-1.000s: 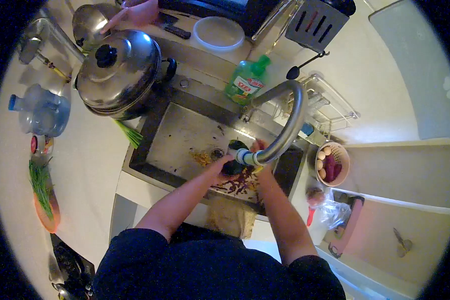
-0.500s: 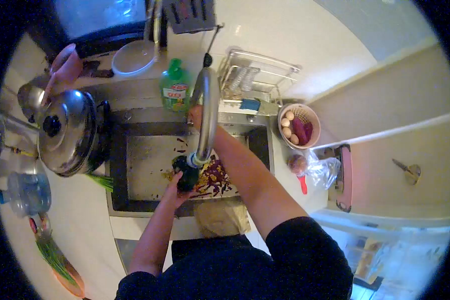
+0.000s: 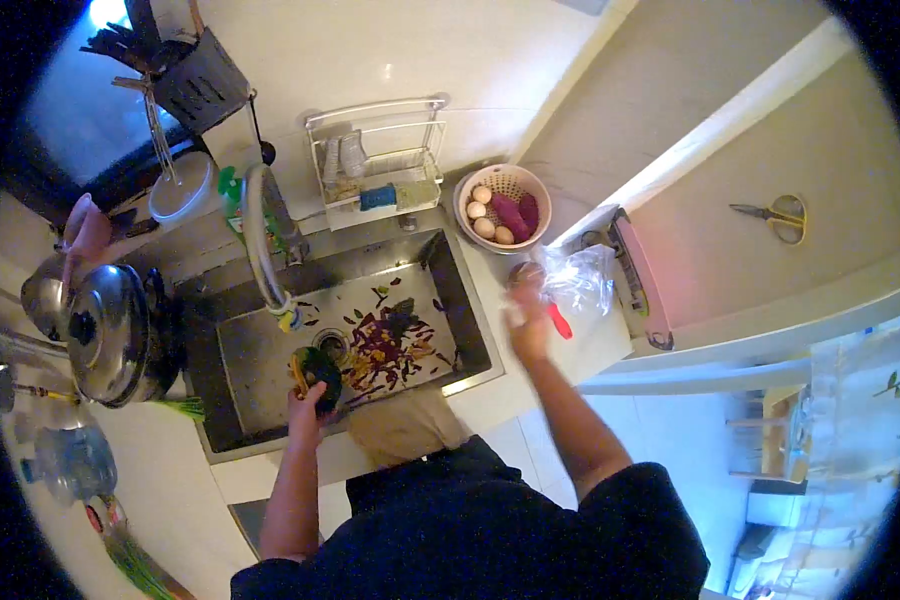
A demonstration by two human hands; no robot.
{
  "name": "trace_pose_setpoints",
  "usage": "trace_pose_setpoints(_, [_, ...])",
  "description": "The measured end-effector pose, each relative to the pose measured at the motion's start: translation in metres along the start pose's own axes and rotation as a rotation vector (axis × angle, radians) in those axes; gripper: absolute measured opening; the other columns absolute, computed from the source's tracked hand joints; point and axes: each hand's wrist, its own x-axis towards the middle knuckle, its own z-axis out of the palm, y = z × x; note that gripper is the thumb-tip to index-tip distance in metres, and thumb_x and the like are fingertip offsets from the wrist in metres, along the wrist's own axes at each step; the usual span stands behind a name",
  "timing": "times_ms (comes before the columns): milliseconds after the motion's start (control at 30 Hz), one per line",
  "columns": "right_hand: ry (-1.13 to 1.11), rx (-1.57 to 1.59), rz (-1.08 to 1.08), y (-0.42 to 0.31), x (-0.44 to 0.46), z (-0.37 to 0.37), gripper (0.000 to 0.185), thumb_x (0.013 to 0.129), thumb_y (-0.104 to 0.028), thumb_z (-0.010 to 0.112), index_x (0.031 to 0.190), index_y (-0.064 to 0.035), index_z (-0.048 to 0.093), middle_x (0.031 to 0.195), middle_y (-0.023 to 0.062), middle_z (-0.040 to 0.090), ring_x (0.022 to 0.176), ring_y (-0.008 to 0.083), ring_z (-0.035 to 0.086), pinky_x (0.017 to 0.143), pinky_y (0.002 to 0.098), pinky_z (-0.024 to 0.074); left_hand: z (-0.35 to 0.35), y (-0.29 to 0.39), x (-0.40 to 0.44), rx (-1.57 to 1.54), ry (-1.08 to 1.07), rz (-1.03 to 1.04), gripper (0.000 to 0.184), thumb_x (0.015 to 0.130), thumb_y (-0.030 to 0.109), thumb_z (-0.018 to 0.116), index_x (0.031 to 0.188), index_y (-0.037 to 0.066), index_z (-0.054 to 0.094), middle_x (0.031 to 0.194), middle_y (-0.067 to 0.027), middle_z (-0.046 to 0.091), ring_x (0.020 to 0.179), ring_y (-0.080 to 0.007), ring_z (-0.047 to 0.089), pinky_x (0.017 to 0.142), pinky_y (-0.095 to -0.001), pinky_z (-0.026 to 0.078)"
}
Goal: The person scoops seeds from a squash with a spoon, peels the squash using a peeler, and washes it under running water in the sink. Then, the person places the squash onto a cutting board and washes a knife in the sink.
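Note:
My left hand (image 3: 308, 408) is closed around a piece of dark green-skinned squash (image 3: 320, 374) with yellow-orange flesh, over the left part of the sink (image 3: 232, 352). Out to the right, my right hand (image 3: 528, 322) is over the counter, its fingers smeared by motion. It is beside a red-handled tool (image 3: 559, 320), whose other end I cannot make out, and a brown round item (image 3: 526, 276) by a clear plastic bag (image 3: 582, 280). Purple and yellow peelings (image 3: 390, 345) lie on the sink floor under the curved faucet (image 3: 257, 235).
A basket (image 3: 462, 205) of eggs and purple vegetables stands behind the bag. A wire rack (image 3: 370, 150) hangs at the back wall. Left of the sink are a lidded pot (image 3: 115, 325) and a water jug (image 3: 75, 463). Brown cloth (image 3: 405, 428) covers the sink's front edge.
My right hand has left the faucet and moved right to the counter beside the red-handled tool. The squash in my left hand has moved away from under the spout. The view has shifted right.

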Motion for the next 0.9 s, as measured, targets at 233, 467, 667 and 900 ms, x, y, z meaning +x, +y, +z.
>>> trace_pose_setpoints(233, [-0.113, -0.728, 0.319, 0.155, 0.080, -0.202, 0.044, 0.077, -0.032, 0.061, 0.112, -0.0052, 0.055, 0.104, 0.0185, 0.057, 0.099, 0.0331, 0.053, 0.085, 0.0400, 0.0424, 0.065, -0.035, -0.087, -0.156, 0.012, 0.071, 0.044, 0.078, 0.047, 0.058, 0.104, 0.012, 0.055, 0.089, -0.0058, 0.058, 0.077, -0.0175, 0.055, 0.057, -0.0342, 0.048])
trace_pose_setpoints(467, [-0.208, -0.633, 0.089, 0.257, 0.096, -0.221, 0.041, 0.080, -0.031, 0.060, 0.111, -0.0046, 0.055, 0.097, 0.0161, 0.058, 0.089, 0.0283, 0.055, 0.077, 0.0368, 0.0445, 0.113, -0.097, -0.167, -0.242, 0.016, 0.142, 0.055, 0.073, 0.043, 0.068, 0.105, 0.001, 0.052, 0.083, -0.0073, 0.059, 0.067, -0.0172, 0.059, 0.047, -0.0283, 0.050])
trace_pose_setpoints(667, [-0.070, -0.615, 0.056, 0.272, 0.064, -0.263, 0.038, 0.083, -0.031, 0.058, 0.109, -0.0042, 0.056, 0.090, 0.0140, 0.060, 0.080, 0.0243, 0.056, 0.069, 0.0340, 0.0463, 0.090, -0.121, -0.237, -0.073, 0.294, 0.219, 0.061, 0.070, 0.037, 0.071, 0.113, 0.002, 0.046, 0.094, -0.0089, 0.058, 0.077, -0.0186, 0.059, 0.049, -0.0306, 0.051])
trace_pose_setpoints(900, [0.188, -0.387, -0.112, 0.219, -0.017, -0.306, 0.035, 0.086, -0.031, 0.056, 0.108, -0.0036, 0.057, 0.083, 0.0116, 0.062, 0.070, 0.0195, 0.058, 0.061, 0.0307, 0.0483, 0.029, -0.145, -0.271, -0.448, 0.293, 0.201, 0.054, 0.073, 0.045, 0.066, 0.105, 0.003, 0.051, 0.088, -0.0087, 0.058, 0.069, -0.0187, 0.058, 0.051, -0.0303, 0.052])
